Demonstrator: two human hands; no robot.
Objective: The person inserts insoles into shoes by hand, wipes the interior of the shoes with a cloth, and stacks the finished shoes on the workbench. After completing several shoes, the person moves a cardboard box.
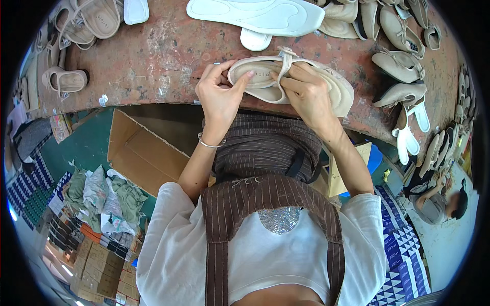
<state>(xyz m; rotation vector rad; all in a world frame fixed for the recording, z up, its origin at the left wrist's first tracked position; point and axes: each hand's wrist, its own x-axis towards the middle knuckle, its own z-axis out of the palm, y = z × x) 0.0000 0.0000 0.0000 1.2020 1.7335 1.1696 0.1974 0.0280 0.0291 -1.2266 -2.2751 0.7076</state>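
Note:
A beige strapped shoe (268, 95) lies on its sole near the table's front edge, heel end to the left, its open top facing up. At the heel, my left hand (219, 94) pinches the rim, with the thumb on the insole (255, 76) and the fingers outside. My right hand (309, 94) is closed at the strap (284, 69), its fingertips reaching into the front of the shoe. Past the right hand shows a pale, rounded piece (343, 94); whether it belongs to this shoe I cannot tell. Both sets of fingertips are partly hidden.
White insoles (255, 18) lie beyond the shoe on the worn red table (153, 61). Several beige shoes stand left (66, 81) and right (400, 66). An open cardboard box (145, 150) sits below the edge, beside cloth bundles (104, 196). Another person (434, 206) is at the far right.

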